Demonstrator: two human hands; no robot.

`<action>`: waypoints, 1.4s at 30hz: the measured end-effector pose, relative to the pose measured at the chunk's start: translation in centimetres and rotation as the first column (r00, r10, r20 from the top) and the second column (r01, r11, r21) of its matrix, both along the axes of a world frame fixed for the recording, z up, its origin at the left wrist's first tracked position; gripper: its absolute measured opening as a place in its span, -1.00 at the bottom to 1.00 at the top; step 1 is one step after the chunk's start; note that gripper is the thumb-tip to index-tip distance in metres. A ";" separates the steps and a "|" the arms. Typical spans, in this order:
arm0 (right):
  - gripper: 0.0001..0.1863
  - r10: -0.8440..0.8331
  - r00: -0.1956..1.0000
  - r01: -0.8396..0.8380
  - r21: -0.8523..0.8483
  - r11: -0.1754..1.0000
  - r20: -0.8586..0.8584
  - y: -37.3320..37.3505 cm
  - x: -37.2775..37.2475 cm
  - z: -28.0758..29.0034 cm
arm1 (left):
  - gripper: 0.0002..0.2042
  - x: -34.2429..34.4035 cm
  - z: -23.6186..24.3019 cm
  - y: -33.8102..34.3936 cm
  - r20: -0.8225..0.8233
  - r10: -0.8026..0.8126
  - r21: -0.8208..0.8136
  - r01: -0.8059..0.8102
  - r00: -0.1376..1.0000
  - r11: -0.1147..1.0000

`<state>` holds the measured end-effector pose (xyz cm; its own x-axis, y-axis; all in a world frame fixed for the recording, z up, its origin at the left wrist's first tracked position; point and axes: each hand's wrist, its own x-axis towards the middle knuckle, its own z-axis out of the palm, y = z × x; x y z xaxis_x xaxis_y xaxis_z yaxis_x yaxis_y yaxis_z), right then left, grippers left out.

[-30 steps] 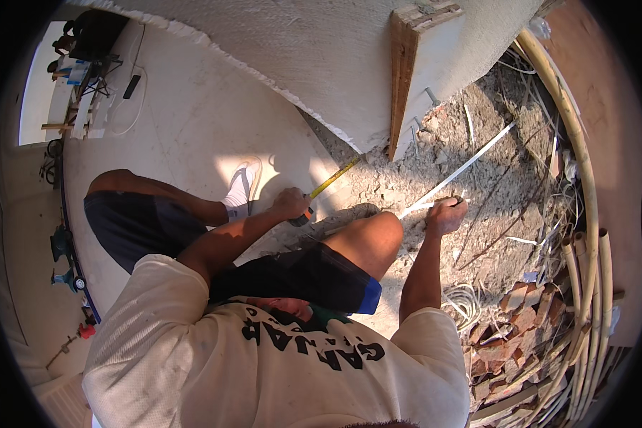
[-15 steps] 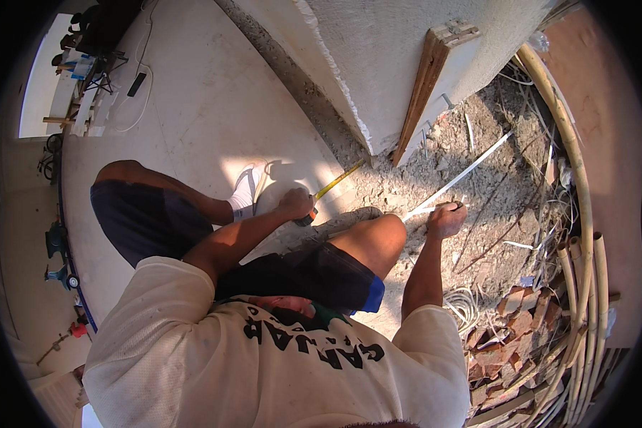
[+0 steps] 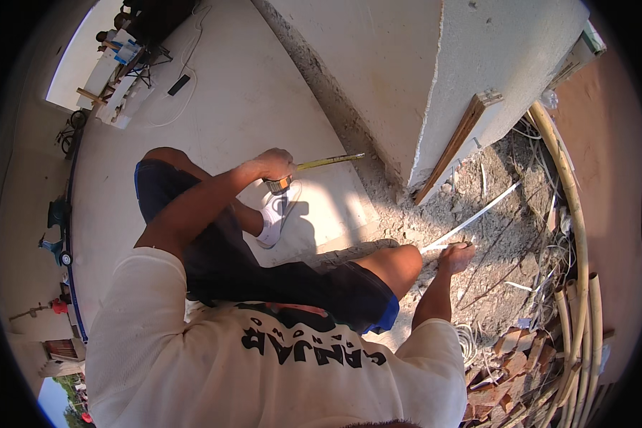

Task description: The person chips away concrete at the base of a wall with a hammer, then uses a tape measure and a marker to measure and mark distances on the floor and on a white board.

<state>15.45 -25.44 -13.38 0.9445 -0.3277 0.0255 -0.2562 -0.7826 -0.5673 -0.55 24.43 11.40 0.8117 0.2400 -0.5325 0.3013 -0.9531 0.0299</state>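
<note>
My left hand (image 3: 276,164) is closed around a tape measure (image 3: 278,185) with an orange and black case, held above my white-shod left foot (image 3: 272,220). Its short length of yellow blade (image 3: 329,162) sticks out to the right, the tip over the edge of the pale floor, touching nothing that I can make out. My right hand (image 3: 456,257) is low over the rubble with its fingers curled. Whatever it may hold is hidden or too small to name. Beside it a thin white strip (image 3: 478,215) lies slantwise on the ground.
A rough pale wall (image 3: 399,85) rises ahead, with a wood-edged board (image 3: 458,146) leaning on it. Long bamboo poles (image 3: 578,214) and broken tiles (image 3: 510,364) lie at right. A coiled cord (image 3: 467,341) is beside my right arm. A power strip (image 3: 179,85) lies on the floor.
My left hand has risen and moved left and away from me with the tape measure. The blade tip has come away from the wall's base. My right hand stays near the white strip.
</note>
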 end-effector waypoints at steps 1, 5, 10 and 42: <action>-0.72 0.056 0.998 -0.056 -0.004 0.998 -0.018 -0.4 -0.2 -0.1 | -0.71 0.1 3.6 1.5 0.020 0.180 -0.038 -0.179 0.983 0.983; -0.66 0.322 0.931 -0.244 -0.359 0.901 0.175 -6.3 3.0 -7.5 | -0.70 1.5 17.2 7.9 0.173 0.041 0.170 -0.070 0.984 0.983; -0.58 0.337 0.941 -0.335 -0.112 0.935 -0.003 -8.7 5.3 -6.9 | -0.66 -5.8 29.3 12.9 0.418 0.124 0.266 -0.252 0.900 0.930; -0.68 -0.171 0.985 0.153 0.298 0.942 0.035 10.4 -18.5 19.1 | -0.66 11.8 -13.4 38.8 0.222 0.573 -0.180 -0.544 0.789 0.820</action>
<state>-3.10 -15.01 5.74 0.8775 -0.4778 -0.0401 -0.3243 -0.5298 -0.7837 11.27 63.25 -2.00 0.6620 0.6498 -0.3735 0.7476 -0.6080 0.2674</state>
